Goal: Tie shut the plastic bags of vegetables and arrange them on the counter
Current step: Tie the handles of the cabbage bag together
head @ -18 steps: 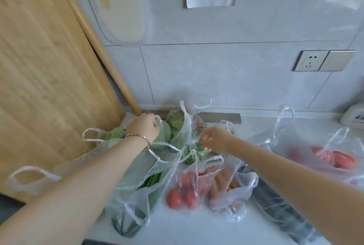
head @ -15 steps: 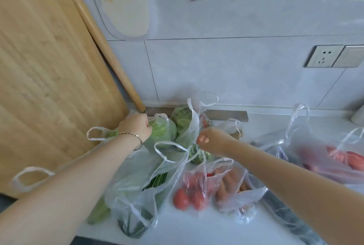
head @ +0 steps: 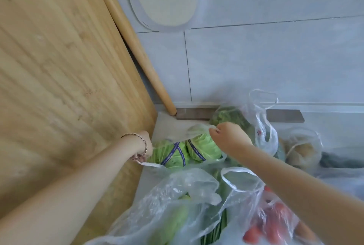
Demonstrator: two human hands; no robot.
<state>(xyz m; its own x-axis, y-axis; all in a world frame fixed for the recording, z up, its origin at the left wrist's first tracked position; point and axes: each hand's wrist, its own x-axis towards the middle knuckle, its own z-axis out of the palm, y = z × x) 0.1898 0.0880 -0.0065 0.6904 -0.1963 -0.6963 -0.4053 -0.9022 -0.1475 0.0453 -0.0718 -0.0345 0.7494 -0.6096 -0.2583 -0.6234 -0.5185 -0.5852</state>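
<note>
Your left hand (head: 144,151) grips the near-left handle of the cabbage bag (head: 194,130), fingers curled round it; your right hand (head: 230,138) pinches the far edge of the same bag; the bag sits at the far left of the counter (head: 167,124), just beside the leaning wooden cutting board (head: 59,77); two green cabbages (head: 173,152) lie inside; a bag of tomatoes (head: 271,223) lies at the near right.

Two bare forearms showing, a thin bracelet (head: 144,143) of small dark and pale beads circling the wrist behind the left hand (head: 149,144)
</note>
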